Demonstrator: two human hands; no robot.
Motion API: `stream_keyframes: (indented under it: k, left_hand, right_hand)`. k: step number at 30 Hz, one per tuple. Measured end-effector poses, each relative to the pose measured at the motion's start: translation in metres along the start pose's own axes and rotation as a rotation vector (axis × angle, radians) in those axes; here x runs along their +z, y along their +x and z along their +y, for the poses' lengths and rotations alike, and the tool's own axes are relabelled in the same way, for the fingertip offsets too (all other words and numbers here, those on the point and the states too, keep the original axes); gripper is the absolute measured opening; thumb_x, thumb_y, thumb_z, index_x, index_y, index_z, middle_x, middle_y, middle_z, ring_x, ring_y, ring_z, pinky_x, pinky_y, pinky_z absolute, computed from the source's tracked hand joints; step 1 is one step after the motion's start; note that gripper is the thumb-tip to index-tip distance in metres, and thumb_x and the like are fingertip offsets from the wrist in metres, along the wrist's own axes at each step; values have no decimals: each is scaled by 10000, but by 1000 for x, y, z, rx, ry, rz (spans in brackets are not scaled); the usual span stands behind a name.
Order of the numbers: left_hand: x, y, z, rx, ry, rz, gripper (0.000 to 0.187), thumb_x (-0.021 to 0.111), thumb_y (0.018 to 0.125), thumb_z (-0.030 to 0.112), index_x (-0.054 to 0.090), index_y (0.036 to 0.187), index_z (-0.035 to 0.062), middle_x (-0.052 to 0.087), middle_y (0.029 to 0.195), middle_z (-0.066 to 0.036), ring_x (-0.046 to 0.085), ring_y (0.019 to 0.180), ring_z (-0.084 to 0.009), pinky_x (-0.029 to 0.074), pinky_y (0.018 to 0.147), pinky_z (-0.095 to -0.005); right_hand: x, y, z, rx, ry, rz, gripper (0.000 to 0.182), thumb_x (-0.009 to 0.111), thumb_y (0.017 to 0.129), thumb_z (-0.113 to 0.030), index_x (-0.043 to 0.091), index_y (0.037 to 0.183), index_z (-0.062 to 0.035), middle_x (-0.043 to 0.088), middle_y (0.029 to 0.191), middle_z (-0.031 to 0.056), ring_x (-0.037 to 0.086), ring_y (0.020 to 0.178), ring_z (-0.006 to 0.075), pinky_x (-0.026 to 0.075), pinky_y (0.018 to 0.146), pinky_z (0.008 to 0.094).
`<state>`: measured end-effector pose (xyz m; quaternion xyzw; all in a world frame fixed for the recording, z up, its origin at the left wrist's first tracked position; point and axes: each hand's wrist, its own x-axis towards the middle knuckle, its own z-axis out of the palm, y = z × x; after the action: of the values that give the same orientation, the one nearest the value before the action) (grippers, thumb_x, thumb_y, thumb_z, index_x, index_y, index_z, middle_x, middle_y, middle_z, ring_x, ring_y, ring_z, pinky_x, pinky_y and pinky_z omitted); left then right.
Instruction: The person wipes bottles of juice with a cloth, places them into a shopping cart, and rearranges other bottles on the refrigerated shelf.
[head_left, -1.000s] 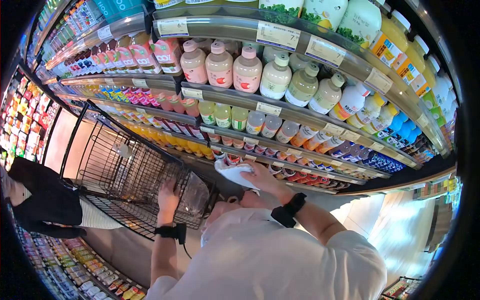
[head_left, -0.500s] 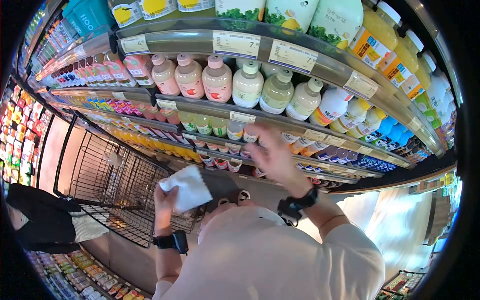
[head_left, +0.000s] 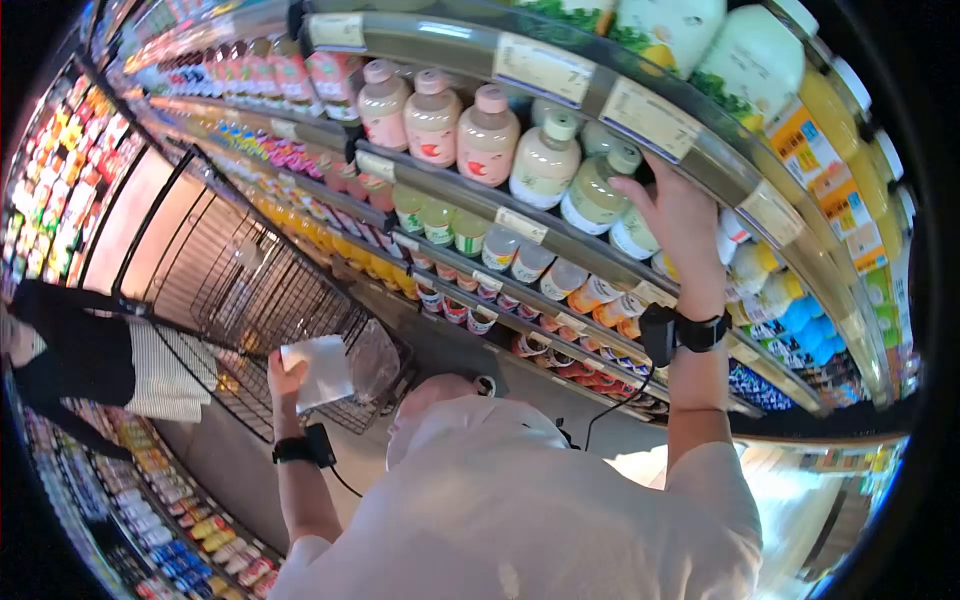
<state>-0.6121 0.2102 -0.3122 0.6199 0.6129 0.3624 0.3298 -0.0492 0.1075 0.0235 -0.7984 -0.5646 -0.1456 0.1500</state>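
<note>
My left hand (head_left: 287,377) pinches a white folded sheet (head_left: 322,373), paper or cloth, above the shopping cart's near end. On the upper bottle shelf, my right hand (head_left: 682,215) reaches in over a pale bottle (head_left: 632,236), hiding its top. Its thumb is stretched out toward the neighbouring green-tinted bottle (head_left: 598,200), while the fingertips disappear under the price rail. Left of these stand a whitish bottle with a pale green cap (head_left: 545,165) and several pink-capped bottles, one with a red fruit on its label (head_left: 488,140).
A black wire shopping cart (head_left: 215,265) stands at my left, with a clear plastic bag (head_left: 375,360) at its near end. Beyond it is a person in a dark top (head_left: 85,345). The price rail (head_left: 560,75) juts out over the bottles. Lower shelves hold cups and small bottles (head_left: 500,247).
My right hand has moved up and right from in front of the lower shelves to the pale bottle. My left hand has shifted left with the sheet. The view has turned.
</note>
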Motion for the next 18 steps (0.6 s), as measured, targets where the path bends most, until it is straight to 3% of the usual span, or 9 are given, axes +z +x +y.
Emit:
stream_keyframes:
  k: [2,5,7,9,10,13,14,16,18]
  left_hand:
    - [-12,-17,42,-60,83,8,487,695,707,114,470,1121,-8,630,913,-111,598,802,-174,484,705,-297]
    - [-15,-10,-22,-85,-248,58,472,686,714,119,476,1118,-5,629,929,-115,593,796,-160,482,691,-287]
    - [-14,-15,0,-152,-172,77,473,680,700,109,486,1120,11,625,941,-131,606,821,-215,489,712,-317]
    - [-14,-15,6,-83,433,160,451,688,694,111,514,1103,31,616,964,-145,603,858,-305,487,758,-367]
    - [-18,-20,29,202,609,177,453,705,690,150,537,1098,48,598,1005,-161,573,937,-347,466,820,-387]
    - [-5,-14,-6,409,350,-183,490,709,738,96,495,1175,37,560,1101,-154,535,1057,-275,426,896,-359]
    - [-2,-21,-8,404,345,-182,490,709,738,96,495,1175,37,560,1101,-154,535,1057,-275,426,896,-359]
    - [3,-37,45,-204,172,-451,540,704,758,144,476,1237,45,538,1177,-164,522,1094,-295,423,912,-365]
    - [-2,-44,86,-107,309,-437,559,698,742,196,474,1237,63,557,1133,-170,527,1071,-321,430,897,-375]
  right_hand:
    - [12,2,9,-106,-2,143,509,581,797,-518,602,1070,-88,640,844,113,619,798,295,482,694,383]
    - [5,8,11,-3,146,-63,517,587,797,-516,601,1085,-87,619,779,90,602,721,273,465,652,366]
    - [8,8,13,-46,191,-23,494,624,789,-474,599,1102,-92,575,702,68,557,631,229,444,602,334]
    - [6,6,10,-62,229,10,478,663,773,-421,598,1099,-78,536,655,58,524,588,191,432,574,312]
    - [9,5,12,-85,233,46,458,700,754,-364,600,1084,-63,495,608,39,482,540,161,416,537,298]
    - [11,0,9,-164,115,156,438,712,745,-354,614,1071,-77,493,573,18,481,502,153,413,506,292]
    - [11,-2,8,-169,112,152,438,712,745,-354,614,1071,-77,493,573,18,481,502,153,413,506,292]
    - [14,-5,7,-230,40,257,429,746,714,-323,624,1050,-87,482,533,-6,473,462,136,410,475,281]
    - [15,-9,6,-242,34,287,430,763,695,-304,626,1038,-83,480,527,-11,474,454,131,413,473,278]
